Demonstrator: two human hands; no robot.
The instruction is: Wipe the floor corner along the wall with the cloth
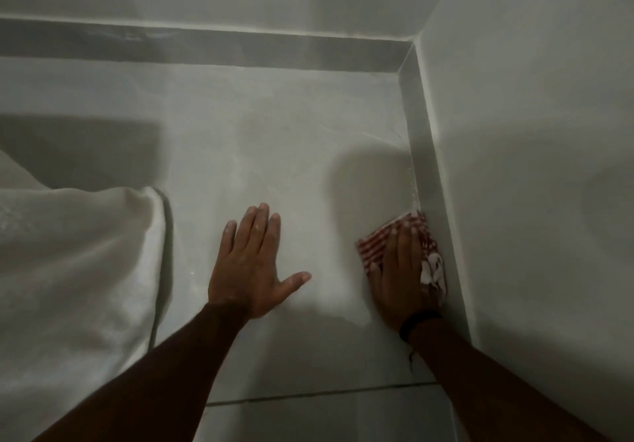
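Observation:
A red-and-white striped cloth (377, 242) lies bunched on the pale tiled floor (291, 153), pressed against the grey skirting (423, 153) of the right wall. My right hand (401, 273) lies flat on top of the cloth, fingers pointing toward the far corner (408, 60); a dark band circles its wrist. My left hand (252, 266) rests palm down on the bare floor to the left, fingers spread, holding nothing. Part of the cloth is hidden under my right hand.
A white fabric sheet (75, 270) hangs down over the floor at the left. The back wall's grey skirting (206, 47) runs across the top. A dark grout line (308, 395) crosses the floor near me.

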